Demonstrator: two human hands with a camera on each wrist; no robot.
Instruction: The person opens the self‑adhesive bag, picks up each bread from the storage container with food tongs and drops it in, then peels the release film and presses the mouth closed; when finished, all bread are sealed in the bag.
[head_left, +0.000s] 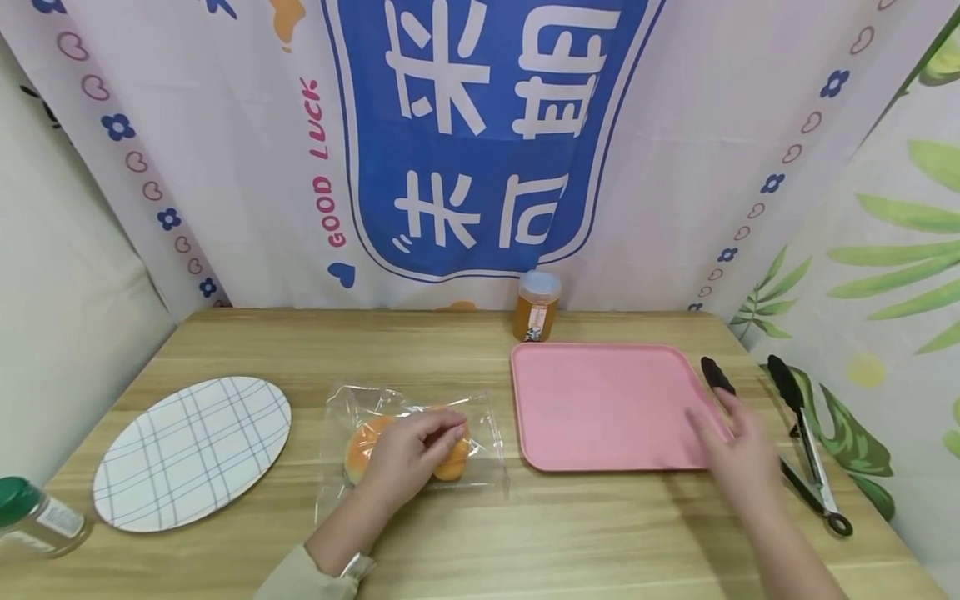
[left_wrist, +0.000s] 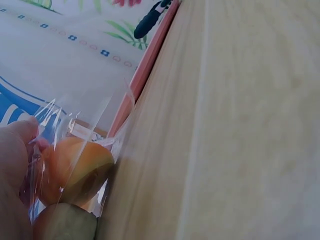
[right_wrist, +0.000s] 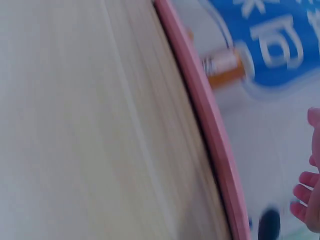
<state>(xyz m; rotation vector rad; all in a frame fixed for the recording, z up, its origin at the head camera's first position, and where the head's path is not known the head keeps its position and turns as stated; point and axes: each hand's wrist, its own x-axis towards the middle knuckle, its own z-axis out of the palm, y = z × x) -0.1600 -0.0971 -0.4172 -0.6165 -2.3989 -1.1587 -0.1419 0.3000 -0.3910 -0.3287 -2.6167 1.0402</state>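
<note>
I find the hands well apart. The left hand [head_left: 408, 452] pinches the film of the clear bag [head_left: 483, 462], the bread rolls [head_left: 369, 440] beneath it. The right hand [head_left: 742, 454], fingers loose and empty, hovers at the right edge of the pink tray [head_left: 600, 408]. I advise gripping film only; the rolls would likely dent.

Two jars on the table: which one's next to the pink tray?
The amber jar, pale-lidded, just behind the back left corner of the tray. The green-lidded jar is off at the far left, beside the plate.
</note>
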